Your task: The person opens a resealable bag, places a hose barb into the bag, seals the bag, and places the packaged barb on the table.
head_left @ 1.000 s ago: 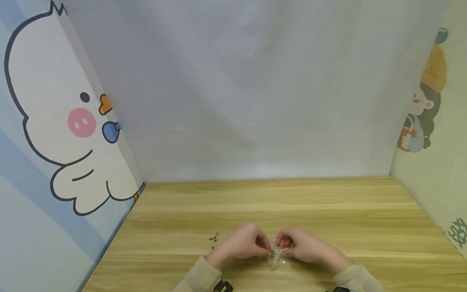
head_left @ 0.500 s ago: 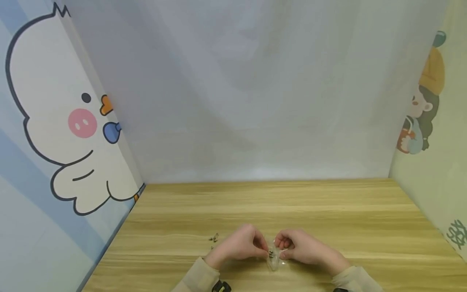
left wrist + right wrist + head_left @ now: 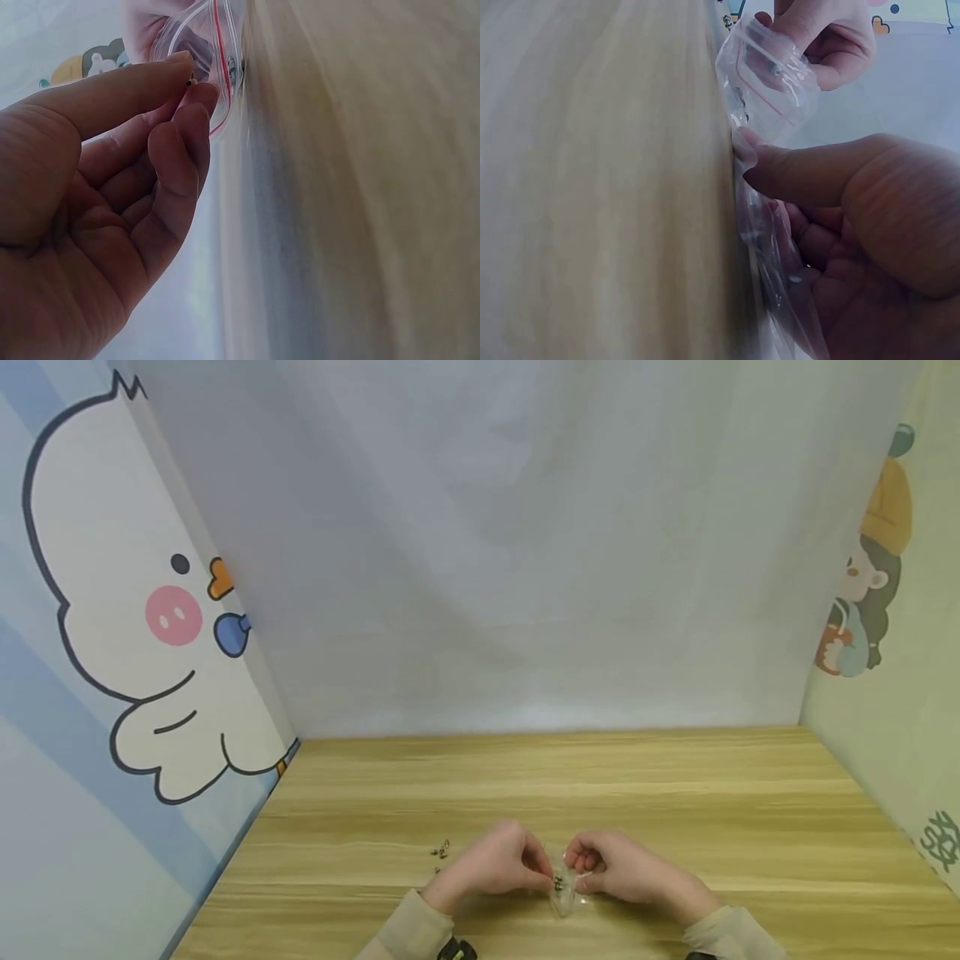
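Note:
A clear zip bag (image 3: pixel 562 906) with a red line along its mouth lies between the two hands on the table. Several small dark metal pieces (image 3: pixel 558 883) show inside it. My right hand (image 3: pixel 626 868) pinches the side of the bag between thumb and fingers. At the bag's mouth is my left hand (image 3: pixel 498 860), its thumb and forefinger pinching a tiny metal piece (image 3: pixel 191 80) that the fingertips mostly cover. In the right wrist view, the left fingertips are behind the bag's clear film (image 3: pixel 780 112). The kind of metal piece is too small to tell.
Several loose metal pieces (image 3: pixel 441 852) lie on the wood-grain table (image 3: pixel 675 777) left of the left hand. A pale grey backdrop (image 3: pixel 525 568) stands behind the table. Walls with cartoon pictures flank it on the left and right.
The left fingertips have shifted very slightly left at the bag's mouth, and the metal pieces in the bag show more plainly. The right hand keeps its hold on the bag.

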A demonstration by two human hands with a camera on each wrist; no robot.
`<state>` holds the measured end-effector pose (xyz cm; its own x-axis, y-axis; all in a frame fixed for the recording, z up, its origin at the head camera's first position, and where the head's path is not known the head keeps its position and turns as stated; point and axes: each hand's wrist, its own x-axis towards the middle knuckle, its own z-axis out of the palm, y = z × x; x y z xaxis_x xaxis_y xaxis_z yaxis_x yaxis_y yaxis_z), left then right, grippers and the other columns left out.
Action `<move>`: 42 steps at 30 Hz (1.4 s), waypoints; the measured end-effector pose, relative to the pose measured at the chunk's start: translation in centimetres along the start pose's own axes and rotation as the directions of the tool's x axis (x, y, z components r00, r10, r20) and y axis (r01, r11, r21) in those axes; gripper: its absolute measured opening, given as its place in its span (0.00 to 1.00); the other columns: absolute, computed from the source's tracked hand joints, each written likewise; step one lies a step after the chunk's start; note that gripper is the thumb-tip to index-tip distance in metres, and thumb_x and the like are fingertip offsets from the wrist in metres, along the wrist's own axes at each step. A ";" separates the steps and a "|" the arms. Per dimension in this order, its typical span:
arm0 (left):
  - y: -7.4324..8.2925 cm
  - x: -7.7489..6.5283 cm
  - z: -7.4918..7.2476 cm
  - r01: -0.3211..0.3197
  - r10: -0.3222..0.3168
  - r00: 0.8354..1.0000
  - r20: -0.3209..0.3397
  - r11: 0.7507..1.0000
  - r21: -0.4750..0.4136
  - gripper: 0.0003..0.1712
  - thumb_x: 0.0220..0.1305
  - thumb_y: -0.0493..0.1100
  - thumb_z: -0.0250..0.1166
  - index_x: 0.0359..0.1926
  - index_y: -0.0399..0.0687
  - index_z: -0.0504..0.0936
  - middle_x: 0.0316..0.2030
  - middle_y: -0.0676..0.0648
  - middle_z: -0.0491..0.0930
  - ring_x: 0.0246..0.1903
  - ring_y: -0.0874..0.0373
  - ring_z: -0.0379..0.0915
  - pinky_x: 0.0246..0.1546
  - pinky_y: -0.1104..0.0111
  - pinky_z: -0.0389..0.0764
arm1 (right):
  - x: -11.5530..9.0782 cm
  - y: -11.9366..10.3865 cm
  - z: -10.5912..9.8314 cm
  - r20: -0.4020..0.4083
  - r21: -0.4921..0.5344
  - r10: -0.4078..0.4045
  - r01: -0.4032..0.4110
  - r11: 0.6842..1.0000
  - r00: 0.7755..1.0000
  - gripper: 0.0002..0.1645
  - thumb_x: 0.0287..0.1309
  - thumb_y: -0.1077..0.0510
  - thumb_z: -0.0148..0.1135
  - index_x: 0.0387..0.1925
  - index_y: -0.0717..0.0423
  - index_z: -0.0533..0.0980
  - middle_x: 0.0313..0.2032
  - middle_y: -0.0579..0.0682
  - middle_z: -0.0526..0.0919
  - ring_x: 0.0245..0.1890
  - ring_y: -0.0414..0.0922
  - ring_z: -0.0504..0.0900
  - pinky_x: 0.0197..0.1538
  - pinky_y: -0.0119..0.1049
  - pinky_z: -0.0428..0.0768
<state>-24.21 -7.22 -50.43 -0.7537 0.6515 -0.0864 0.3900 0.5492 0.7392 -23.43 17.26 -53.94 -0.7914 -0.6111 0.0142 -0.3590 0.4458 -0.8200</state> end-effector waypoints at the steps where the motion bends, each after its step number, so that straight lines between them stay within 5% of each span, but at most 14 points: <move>1: 0.0 0.0 0.1 0.003 -0.003 1.000 0.000 1.000 0.001 0.06 0.58 0.33 0.80 0.29 0.46 0.91 0.24 0.61 0.84 0.24 0.69 0.77 0.30 0.75 0.80 | 0.0 0.0 0.0 0.000 -0.003 0.001 -0.001 1.000 1.000 0.14 0.59 0.64 0.78 0.43 0.54 0.80 0.36 0.44 0.79 0.38 0.38 0.77 0.43 0.32 0.79; 27: 0.2 0.3 -0.5 0.021 -0.023 1.000 -0.011 0.994 -0.108 0.06 0.58 0.28 0.78 0.33 0.41 0.92 0.27 0.57 0.87 0.28 0.67 0.80 0.34 0.73 0.83 | -0.3 0.2 -0.3 -0.019 -0.014 -0.015 0.015 1.000 1.000 0.15 0.58 0.65 0.78 0.42 0.53 0.80 0.35 0.44 0.79 0.37 0.37 0.77 0.43 0.33 0.79; 42: -2.5 -2.0 -4.3 0.033 -0.041 0.995 -0.095 0.996 -0.082 0.06 0.62 0.35 0.78 0.39 0.39 0.92 0.33 0.55 0.88 0.32 0.63 0.82 0.34 0.70 0.82 | -0.2 -0.1 0.1 -0.020 0.002 -0.019 0.019 1.000 1.000 0.15 0.58 0.65 0.78 0.43 0.54 0.80 0.35 0.43 0.79 0.37 0.37 0.76 0.44 0.33 0.79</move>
<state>-25.96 -12.17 -49.28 -0.8156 0.5762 -0.0528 0.3201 0.5253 0.7884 -23.19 17.26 -53.94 -0.7942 -0.6063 0.0407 -0.3728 0.4332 -0.8206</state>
